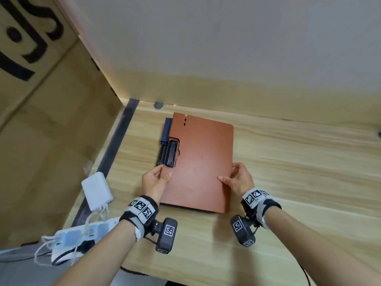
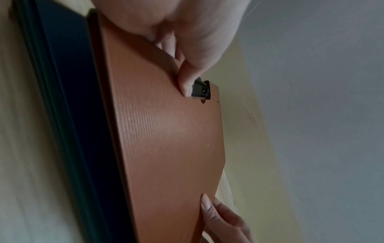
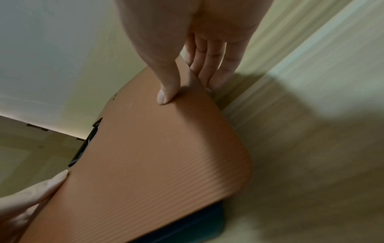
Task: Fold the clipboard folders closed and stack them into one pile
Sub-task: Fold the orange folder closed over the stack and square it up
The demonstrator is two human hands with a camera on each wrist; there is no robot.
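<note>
A: From the head view, what could go wrong here?

B: The orange clipboard folder [image 1: 199, 162] lies closed on top of a dark blue folder [image 1: 167, 129], and it does not sit square: the blue one sticks out past the left hand [image 1: 157, 179]. I think that if the hands let go now the pile stays uneven. A hard push could slide the lower folder on the wooden table [image 1: 299, 162].

A: And where is the folder relative to the hands?

B: Between them. The left hand holds its left edge just under the black clip [image 1: 171, 153], with the thumb on the cover. The right hand [image 1: 238, 180] pinches the right edge, thumb on top.

A: What does the left wrist view show?

B: The thumb of the left hand [image 2: 187, 49] presses the orange cover [image 2: 166, 131] right beside the clip [image 2: 201, 90]. I cannot see its other fingers. Dark folders [image 2: 68, 115] lie under the cover. The clip is a bump, so a folder on top may rock.

A: And the right wrist view?

B: The right hand [image 3: 187, 49] has the thumb on the cover [image 3: 155, 156] and the fingers [image 3: 205, 65] straight under the edge, so that side is lifted a little from the table [image 3: 311, 148]. If it drops from there, it may shift sideways. A dark folder corner [image 3: 197, 222] shows at the near end.
</note>
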